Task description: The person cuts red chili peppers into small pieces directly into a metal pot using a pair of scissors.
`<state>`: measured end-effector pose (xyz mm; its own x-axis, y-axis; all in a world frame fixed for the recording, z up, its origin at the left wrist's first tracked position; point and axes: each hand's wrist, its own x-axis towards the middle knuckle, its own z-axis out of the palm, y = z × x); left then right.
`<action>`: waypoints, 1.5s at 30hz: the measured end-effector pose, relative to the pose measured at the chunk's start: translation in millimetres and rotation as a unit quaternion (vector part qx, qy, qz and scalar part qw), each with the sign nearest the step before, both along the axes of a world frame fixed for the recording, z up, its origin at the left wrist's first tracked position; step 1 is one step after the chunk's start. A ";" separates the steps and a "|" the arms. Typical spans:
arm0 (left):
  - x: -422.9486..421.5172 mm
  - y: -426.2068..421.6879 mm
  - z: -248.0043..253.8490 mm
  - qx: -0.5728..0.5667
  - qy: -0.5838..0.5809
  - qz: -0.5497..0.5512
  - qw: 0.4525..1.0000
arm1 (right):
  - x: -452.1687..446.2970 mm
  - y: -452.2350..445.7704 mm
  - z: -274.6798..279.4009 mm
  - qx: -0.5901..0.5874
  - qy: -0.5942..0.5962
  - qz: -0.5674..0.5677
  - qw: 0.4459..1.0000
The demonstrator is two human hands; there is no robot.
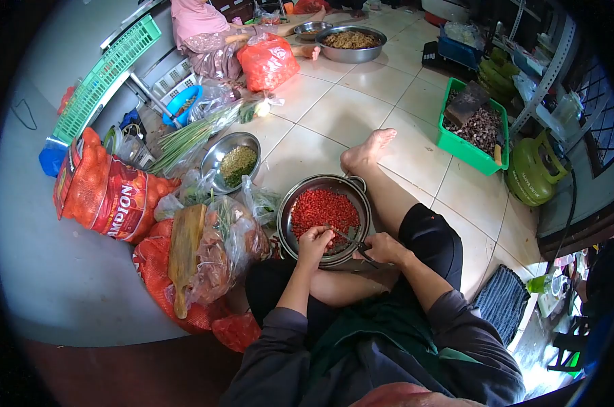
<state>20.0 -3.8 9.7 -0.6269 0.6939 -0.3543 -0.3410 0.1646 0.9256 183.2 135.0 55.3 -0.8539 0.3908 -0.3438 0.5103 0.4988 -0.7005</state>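
Observation:
A round metal pot (pixel 284 216) stands on the floor between my legs, holding many small chopped red pieces (pixel 324 211). My left hand (pixel 313 245) is closed in a pinch over the pot's near edge; what its fingertips hold is too small to make out. My right hand (pixel 381 249), at the pot's near right rim, is wrapped round the dark handle of scissors (pixel 348 239). The blades point left across the pot, toward my left fingertips.
Left of the pot lie plastic bags, a wooden cutting board (pixel 186 247), red net sacks (pixel 110 197) and a metal bowl (pixel 219 150) of chopped greens. A green crate (pixel 471 154) and gas cylinder (pixel 534 173) stand right. Another person (pixel 208 41) sits at the upper left.

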 end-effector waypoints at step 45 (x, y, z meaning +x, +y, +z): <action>-1.1 2.7 -0.2 0.002 0.023 0.002 1.000 | -3.2 8.2 -30.0 -0.032 -0.007 -0.008 0.999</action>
